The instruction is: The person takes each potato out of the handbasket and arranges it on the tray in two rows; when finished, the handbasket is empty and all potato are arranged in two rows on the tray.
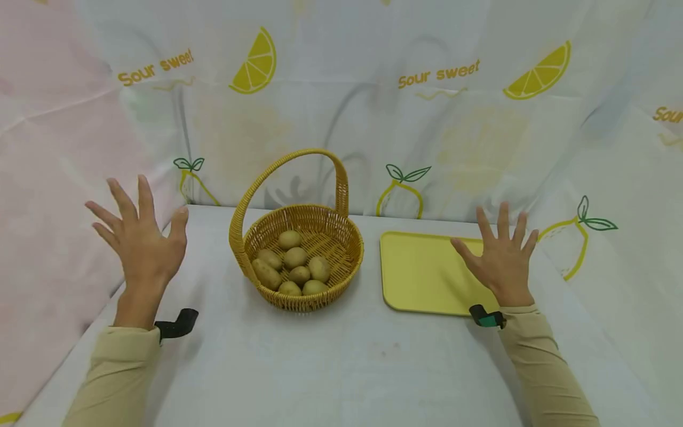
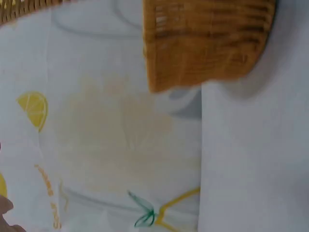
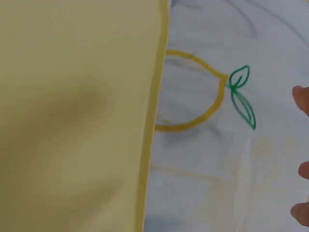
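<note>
My left hand (image 1: pixel 149 246) is raised with its fingers spread, to the left of a wicker basket (image 1: pixel 356 261) and apart from it. Several potatoes (image 1: pixel 296 257) lie in the basket, mostly toward its left and front. In the left wrist view the basket's woven side (image 2: pixel 207 43) shows at the top, with a bit of fingertip (image 2: pixel 6 205) at the lower left. On the other side, my right hand (image 1: pixel 504 264) is held over the right part of a yellow tray (image 1: pixel 421 273), fingers spread and holding nothing. The tray (image 3: pixel 72 116) fills the left of the right wrist view.
A tall arched handle (image 1: pixel 299 155) rises over the basket. Both things stand on a white-covered table (image 1: pixel 341 367). Behind it hangs a white cloth (image 1: pixel 347 118) with lemon prints, and a pink cloth (image 1: pixel 48 207) is at the left. Black wrist mounts (image 1: pixel 178 323) sit on both wrists.
</note>
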Demonstrator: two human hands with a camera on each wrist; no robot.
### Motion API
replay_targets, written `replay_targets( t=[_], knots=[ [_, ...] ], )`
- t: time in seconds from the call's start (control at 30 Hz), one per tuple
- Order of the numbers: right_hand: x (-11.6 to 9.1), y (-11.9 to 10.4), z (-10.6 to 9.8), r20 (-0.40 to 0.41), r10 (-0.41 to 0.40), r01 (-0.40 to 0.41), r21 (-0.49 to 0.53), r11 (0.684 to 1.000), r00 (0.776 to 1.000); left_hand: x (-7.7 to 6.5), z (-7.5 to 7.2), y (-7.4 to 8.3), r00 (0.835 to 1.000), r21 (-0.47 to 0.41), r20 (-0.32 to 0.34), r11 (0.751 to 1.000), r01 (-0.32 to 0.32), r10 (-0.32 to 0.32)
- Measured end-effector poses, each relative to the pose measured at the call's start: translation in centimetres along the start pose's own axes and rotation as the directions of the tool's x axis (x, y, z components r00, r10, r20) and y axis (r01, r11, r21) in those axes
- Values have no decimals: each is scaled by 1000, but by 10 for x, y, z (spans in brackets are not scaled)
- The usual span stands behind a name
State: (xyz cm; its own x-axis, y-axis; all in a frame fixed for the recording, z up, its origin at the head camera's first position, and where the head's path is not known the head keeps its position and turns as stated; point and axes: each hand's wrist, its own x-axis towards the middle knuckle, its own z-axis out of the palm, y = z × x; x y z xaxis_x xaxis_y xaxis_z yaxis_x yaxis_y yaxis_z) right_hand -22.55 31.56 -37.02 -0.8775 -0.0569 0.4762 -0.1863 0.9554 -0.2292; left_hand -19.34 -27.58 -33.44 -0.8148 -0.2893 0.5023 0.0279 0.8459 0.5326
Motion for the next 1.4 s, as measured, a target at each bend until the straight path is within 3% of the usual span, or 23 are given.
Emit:
replay_targets(
  t=[0.07, 0.13, 0.23, 0.33, 0.47, 0.6, 0.7, 0.97, 1.27, 1.4],
  knots=[
    [0, -5, 3, -3, -24, 24, 119, 993, 1000, -9, 9, 10, 1000, -176, -1, 984, -3, 3],
    [-1, -12, 5, -20, -42, 45, 267, 962, 999, -21, 16, 20, 999, -312, 51, 950, 28, -13],
    [0, -30, 8, -23, -47, 52, 495, 868, 999, -46, 27, 29, 988, -461, 157, 883, 83, -11],
    [6, -52, 10, 34, -62, 28, 614, 789, 998, -70, 39, 31, 981, -532, 189, 844, 59, 50],
    [20, -84, 9, 137, -121, -6, 685, 729, 983, -87, 55, 29, 972, -512, 189, 859, -26, 142],
    [34, -113, 12, 175, -183, -2, 727, 687, 967, -92, 66, 28, 960, -445, 234, 895, -31, 150],
    [42, -131, 18, 184, -230, 14, 751, 660, 956, -95, 72, 25, 961, -428, 231, 903, -39, 151],
    [60, -171, 33, 195, -354, 72, 784, 617, 915, -101, 81, 21, 970, -490, 148, 866, -97, 192],
    [89, -198, 45, 260, -491, 81, 818, 570, 832, -104, 86, 20, 968, -513, 137, 851, -114, 212],
    [98, -206, 54, 273, -522, 74, 833, 549, 808, -104, 87, 21, 965, -525, 125, 840, -133, 231]
  ],
)
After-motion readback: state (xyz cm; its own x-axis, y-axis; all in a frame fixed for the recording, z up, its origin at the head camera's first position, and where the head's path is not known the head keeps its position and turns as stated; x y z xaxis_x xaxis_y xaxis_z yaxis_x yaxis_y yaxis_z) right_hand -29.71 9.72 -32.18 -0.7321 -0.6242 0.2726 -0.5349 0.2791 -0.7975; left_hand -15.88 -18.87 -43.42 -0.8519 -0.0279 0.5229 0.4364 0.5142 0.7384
